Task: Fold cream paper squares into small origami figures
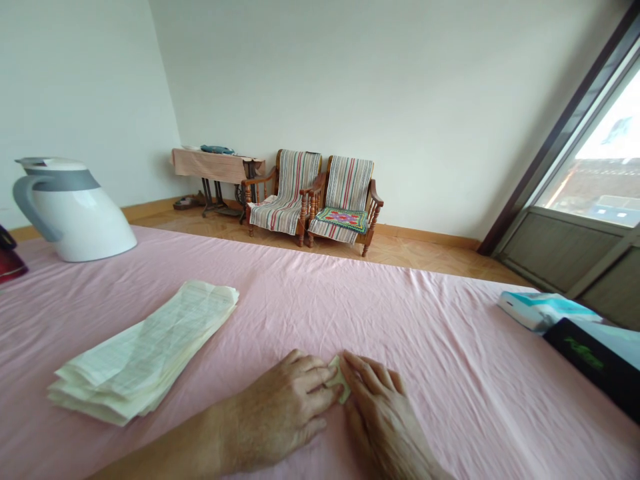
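Note:
A small folded piece of pale yellow-green paper (341, 383) lies on the pink cloth between my two hands, mostly covered by them. My left hand (287, 400) comes in from the lower left, its fingers bent, the fingertips pressing on the paper's left side. From the lower right, my right hand (383, 407) holds down the other side with its fingers close together; its thumb is largely hidden. Left of my hands rests a stack of long, pale sheets of paper (155, 347), creased and slightly uneven at the ends.
The pink tablecloth (280, 293) is wrinkled. A white and grey jug (93, 220) stands back left, beside a partly cut-off red object (9, 257). At right lie a tissue pack (545, 310) and a black box (595, 363). Two wooden armchairs (287, 190) stand beyond the table.

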### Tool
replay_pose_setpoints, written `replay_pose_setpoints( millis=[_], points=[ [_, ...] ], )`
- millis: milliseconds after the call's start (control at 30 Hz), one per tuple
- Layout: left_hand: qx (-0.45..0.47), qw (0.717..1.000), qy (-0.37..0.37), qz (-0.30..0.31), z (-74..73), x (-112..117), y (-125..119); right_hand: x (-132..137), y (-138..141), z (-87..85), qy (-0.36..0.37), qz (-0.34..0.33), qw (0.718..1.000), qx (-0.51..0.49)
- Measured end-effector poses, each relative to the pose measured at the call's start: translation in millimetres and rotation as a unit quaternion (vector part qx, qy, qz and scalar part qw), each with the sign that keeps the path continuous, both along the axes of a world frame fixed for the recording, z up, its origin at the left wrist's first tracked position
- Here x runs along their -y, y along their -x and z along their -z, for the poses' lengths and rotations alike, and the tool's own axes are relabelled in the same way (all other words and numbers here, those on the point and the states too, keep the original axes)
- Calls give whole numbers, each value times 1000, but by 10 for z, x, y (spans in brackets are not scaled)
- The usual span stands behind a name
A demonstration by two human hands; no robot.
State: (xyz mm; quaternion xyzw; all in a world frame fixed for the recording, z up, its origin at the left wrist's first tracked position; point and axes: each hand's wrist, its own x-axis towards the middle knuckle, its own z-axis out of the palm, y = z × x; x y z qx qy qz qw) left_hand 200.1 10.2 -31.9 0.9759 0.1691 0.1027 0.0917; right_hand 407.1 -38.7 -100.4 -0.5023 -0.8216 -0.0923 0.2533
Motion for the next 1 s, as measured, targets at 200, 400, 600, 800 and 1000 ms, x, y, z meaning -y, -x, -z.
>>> replay_pose_setpoints(
  millis=[200,400,600,800,1000],
  points=[
    [20,999,14,-33,-1,29,14,16,42,-18,-23,34,999,-11],
    [55,994,42,-87,85,44,-1,74,42,-71,-43,33,998,-14],
    [148,969,110,-167,216,-57,-66,83,-39,-82,15,65,994,-89],
    [196,943,145,-228,305,-142,-152,-23,-95,-35,81,78,978,-178],
    [186,932,155,-270,293,-136,-235,-21,-78,-68,113,49,973,-194]
  ],
)
